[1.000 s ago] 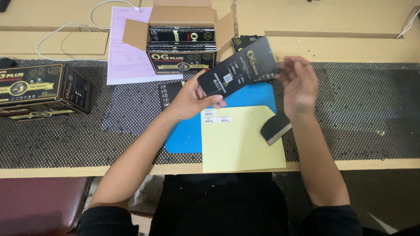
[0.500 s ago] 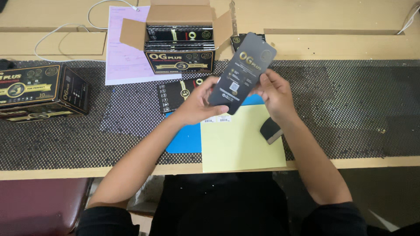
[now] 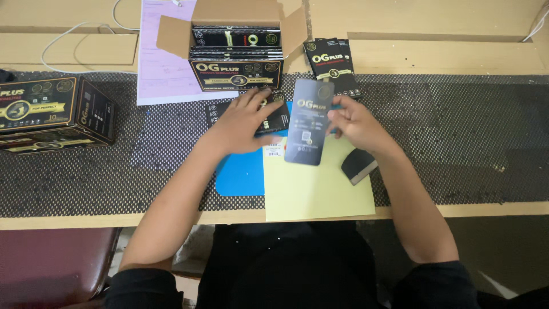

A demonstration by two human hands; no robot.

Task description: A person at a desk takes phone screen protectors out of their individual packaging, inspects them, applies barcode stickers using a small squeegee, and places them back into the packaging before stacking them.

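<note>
Right hand (image 3: 357, 127) pinches a slim dark flat packet (image 3: 309, 122) by its right long edge, thumb on the face and fingers behind; the packet stands nearly upright in portrait, just above the yellow sheet (image 3: 317, 186) and the blue mat (image 3: 240, 174). Left hand (image 3: 243, 123) lies flat, fingers spread and grasping nothing, on a second dark packet (image 3: 274, 117) lying on the table (image 3: 457, 137). Judging by its look, the held packet is light, thin and fairly stiff, a card sleeve likely with something brittle inside, so no bending or twisting. The finish looks glossy, so it could slip; an edge pinch at mid-length, or both long edges, seems the safest hold, and keeps fingers off the face. Open carton (image 3: 237, 54) of similar packets sits behind, a small stack of packets (image 3: 331, 66) to its right, closed black boxes (image 3: 54, 114) far left. A dark wedge-shaped block (image 3: 359, 166) rests just beside the right wrist.
</note>
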